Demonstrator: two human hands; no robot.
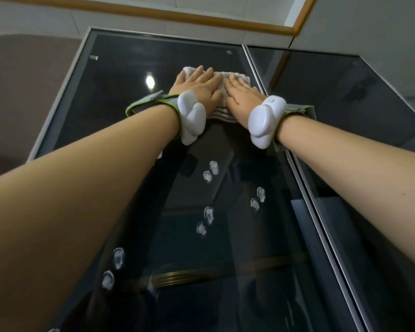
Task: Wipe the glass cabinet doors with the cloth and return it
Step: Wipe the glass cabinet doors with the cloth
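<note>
Both arms reach up to the dark glass cabinet door (120,97) on the left. A white ribbed cloth (240,79) lies flat against the upper part of that glass. My left hand (199,86) presses its left half, fingers spread flat. My right hand (241,97) presses its right half, close beside the left hand. The cloth's lower edge (222,116) shows between the two wrists. Each wrist carries a white device on a grey strap. A second glass door (345,111) adjoins on the right, untouched by either hand.
A silver metal frame (304,173) separates the two doors. Several whitish smudge marks (209,215) dot the lower left door glass. A lamp reflection (150,81) shines left of the hands. Above is a white wall with wooden trim (297,25).
</note>
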